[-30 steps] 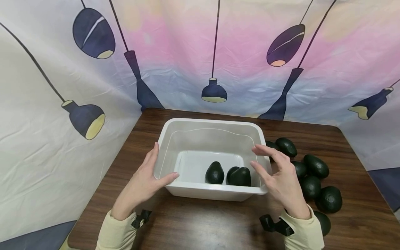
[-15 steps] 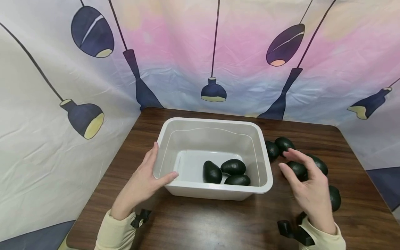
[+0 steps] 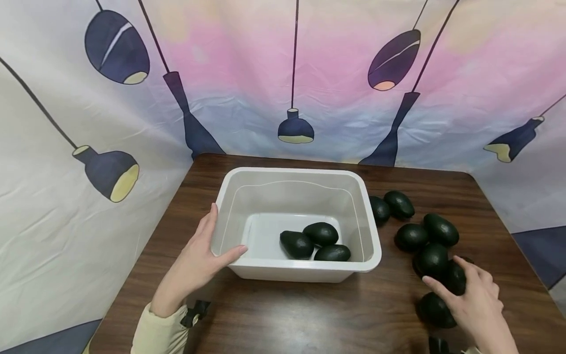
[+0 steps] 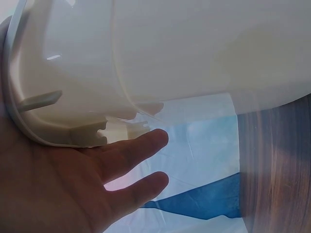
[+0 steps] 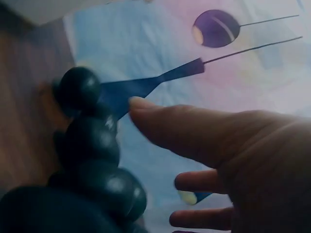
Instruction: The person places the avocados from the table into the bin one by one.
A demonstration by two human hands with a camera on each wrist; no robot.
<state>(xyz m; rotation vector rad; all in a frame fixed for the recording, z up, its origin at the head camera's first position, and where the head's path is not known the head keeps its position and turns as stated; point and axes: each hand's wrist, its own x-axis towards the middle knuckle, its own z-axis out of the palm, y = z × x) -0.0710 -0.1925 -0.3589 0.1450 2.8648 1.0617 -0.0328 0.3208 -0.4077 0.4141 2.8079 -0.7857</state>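
Left sleeve: pale yellow [image 3: 160, 330], black strapped device [image 3: 194, 313] at the wrist.
Nearest avocado: dark green [image 3: 435, 311], on the table just left of the right hand [image 3: 479, 301].
Right hand: not clenched, fingers spread, thumb and index finger on either side of another avocado [image 3: 454, 279]. Right wrist view shows the thumb stretched out, other fingers apart from it. Contact with the fruit: can't tell.
Left hand: not clenched, on the near-left corner of the white bin [image 3: 292, 271]; left hand [image 3: 193, 263] has its thumb over the rim, fingers along the outside. Two fingers show straight in the left wrist view.
Bin: upright on the brown wood-grain table [image 3: 247, 314], left of the loose fruit.
Bin contents: three avocados [image 3: 295, 244], close together on the near-right part of the floor; near rim partly hides them.
Mid cluster: three avocados [image 3: 441, 229] right of the bin, beyond the right hand.
Far pair: two avocados [image 3: 399, 204] by the bin's right wall, one partly hidden by it.
Backdrop: pink and blue cloth [image 3: 247, 64] with printed lamps, beyond the table.
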